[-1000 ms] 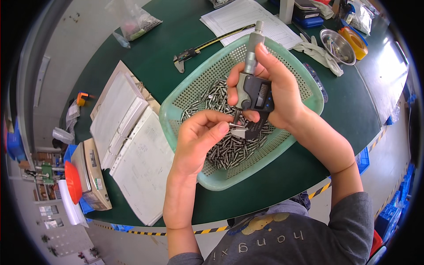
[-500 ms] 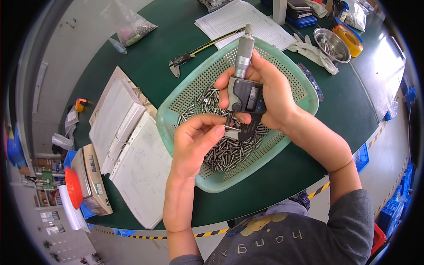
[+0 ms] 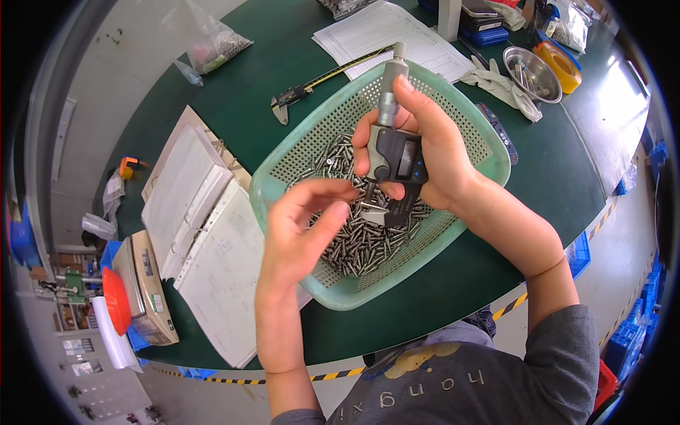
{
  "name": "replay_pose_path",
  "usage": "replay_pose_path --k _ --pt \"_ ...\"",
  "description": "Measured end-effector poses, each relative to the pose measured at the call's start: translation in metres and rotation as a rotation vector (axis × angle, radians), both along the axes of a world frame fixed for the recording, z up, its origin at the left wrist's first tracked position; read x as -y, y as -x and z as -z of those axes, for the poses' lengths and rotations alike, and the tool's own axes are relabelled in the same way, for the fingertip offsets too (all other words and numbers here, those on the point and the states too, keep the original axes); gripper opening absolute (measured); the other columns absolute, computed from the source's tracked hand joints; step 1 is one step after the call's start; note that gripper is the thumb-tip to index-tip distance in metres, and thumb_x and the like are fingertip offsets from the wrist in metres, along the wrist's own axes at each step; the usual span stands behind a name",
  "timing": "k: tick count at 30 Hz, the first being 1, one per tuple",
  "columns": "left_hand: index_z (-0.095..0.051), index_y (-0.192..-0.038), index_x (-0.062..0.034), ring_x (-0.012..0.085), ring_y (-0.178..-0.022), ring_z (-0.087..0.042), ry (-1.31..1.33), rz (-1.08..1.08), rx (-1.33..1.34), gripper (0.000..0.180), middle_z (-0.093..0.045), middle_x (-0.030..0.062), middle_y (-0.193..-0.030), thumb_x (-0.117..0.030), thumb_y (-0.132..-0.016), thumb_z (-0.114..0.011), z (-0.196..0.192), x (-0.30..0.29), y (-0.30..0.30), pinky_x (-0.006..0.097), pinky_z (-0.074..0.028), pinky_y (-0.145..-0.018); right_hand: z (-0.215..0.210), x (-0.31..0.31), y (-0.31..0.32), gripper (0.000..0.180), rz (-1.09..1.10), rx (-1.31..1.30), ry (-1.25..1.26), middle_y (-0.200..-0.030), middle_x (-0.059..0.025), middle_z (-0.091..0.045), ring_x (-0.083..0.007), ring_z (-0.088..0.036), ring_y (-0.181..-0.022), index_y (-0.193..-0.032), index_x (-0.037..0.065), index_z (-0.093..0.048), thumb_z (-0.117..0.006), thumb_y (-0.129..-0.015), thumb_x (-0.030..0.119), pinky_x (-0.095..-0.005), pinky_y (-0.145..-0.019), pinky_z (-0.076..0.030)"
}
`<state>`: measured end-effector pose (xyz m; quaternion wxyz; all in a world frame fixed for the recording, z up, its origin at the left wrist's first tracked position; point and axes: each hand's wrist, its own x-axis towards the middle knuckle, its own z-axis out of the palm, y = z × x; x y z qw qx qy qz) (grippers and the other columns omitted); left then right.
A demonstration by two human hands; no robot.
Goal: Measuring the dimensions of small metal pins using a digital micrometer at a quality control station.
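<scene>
A digital micrometer (image 3: 388,145) is gripped in my right hand (image 3: 448,159), its barrel pointing up and away and its display facing up. My right thumb rests along the barrel, with the fingers wrapped behind the frame. At the jaw end, a small bright metal pin (image 3: 373,207) appears to sit in the measuring gap. To the left of the jaws, my left hand (image 3: 294,230) is apart from the tool, thumb and fingers spread with nothing visible between them. Beneath both hands, a pale green perforated basket (image 3: 340,297) holds a heap of small metal pins (image 3: 365,248).
An open ring binder (image 3: 227,262) and a scale (image 3: 145,287) lie at left. Beyond the basket are a caliper (image 3: 290,98), paper sheets (image 3: 397,35) and a bag of parts (image 3: 219,46). Far right are white gloves (image 3: 506,92) and a metal bowl (image 3: 535,67).
My left hand has let go at the micrometer's jaws and drawn back to the left, its fingers opening. My right thumb has shifted up the barrel; the micrometer has barely moved.
</scene>
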<state>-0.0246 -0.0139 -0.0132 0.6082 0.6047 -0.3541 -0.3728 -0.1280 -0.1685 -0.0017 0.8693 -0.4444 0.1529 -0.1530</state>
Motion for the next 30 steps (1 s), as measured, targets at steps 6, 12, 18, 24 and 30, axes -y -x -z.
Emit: replay_pose_path --k 6,12,18,24,30 --pt "-0.060 -0.082 0.0002 0.0216 -0.083 -0.057 -0.118 -0.250 0.818 0.013 -0.059 0.0083 -0.084 0.000 -0.069 -0.061 -0.011 -0.012 -0.028 0.031 -0.042 -0.076 0.005 0.001 -0.003 0.063 0.013 0.032 0.089 -0.067 -0.0139 -0.058 -0.0133 -0.048 -0.043 -0.086 -0.001 -0.055 -0.020 -0.090 0.052 -0.0222 -0.035 -0.037" --pt "-0.062 -0.072 -0.0047 0.0260 -0.077 -0.051 -0.358 0.142 1.221 0.014 -0.054 0.0066 -0.075 -0.003 -0.059 -0.066 -0.004 -0.012 -0.024 0.034 -0.039 -0.071 0.005 0.005 -0.001 0.063 -0.005 0.057 0.067 -0.066 -0.0133 -0.059 -0.0140 -0.046 -0.041 -0.089 -0.003 -0.055 -0.012 -0.092 0.044 -0.0232 -0.040 -0.039" --pt "-0.065 -0.073 -0.0059 0.0259 -0.075 -0.051 -0.413 0.182 1.209 0.016 -0.054 0.0056 -0.073 -0.005 -0.058 -0.068 0.008 -0.015 -0.024 0.036 -0.040 -0.070 0.007 0.003 -0.003 0.064 0.006 0.058 0.054 -0.066 -0.0154 -0.057 -0.0148 -0.045 -0.042 -0.089 -0.003 -0.054 -0.017 -0.090 0.050 -0.0227 -0.035 -0.037" --pt "-0.066 -0.071 -0.0048 0.0236 -0.073 -0.054 -0.434 0.107 1.040 0.006 -0.056 0.0061 -0.071 -0.006 -0.065 -0.065 0.007 -0.007 -0.020 0.034 -0.042 -0.068 0.005 0.005 0.000 0.063 0.013 0.028 0.060 -0.066 -0.0138 -0.059 -0.0139 -0.049 -0.046 -0.087 -0.003 -0.055 -0.016 -0.090 0.046 -0.0229 -0.040 -0.039" --pt "-0.065 -0.086 0.0003 0.0100 -0.068 -0.052 -0.088 -0.027 0.243 0.013 -0.059 0.0027 -0.075 -0.010 -0.080 -0.061 0.003 0.002 -0.002 0.023 -0.040 -0.063 0.005 0.003 0.001 0.063 -0.104 0.145 -0.056 -0.068 -0.0142 -0.059 -0.0146 -0.051 -0.049 -0.088 -0.003 -0.055 -0.015 -0.090 0.046 -0.0235 -0.040 -0.040"
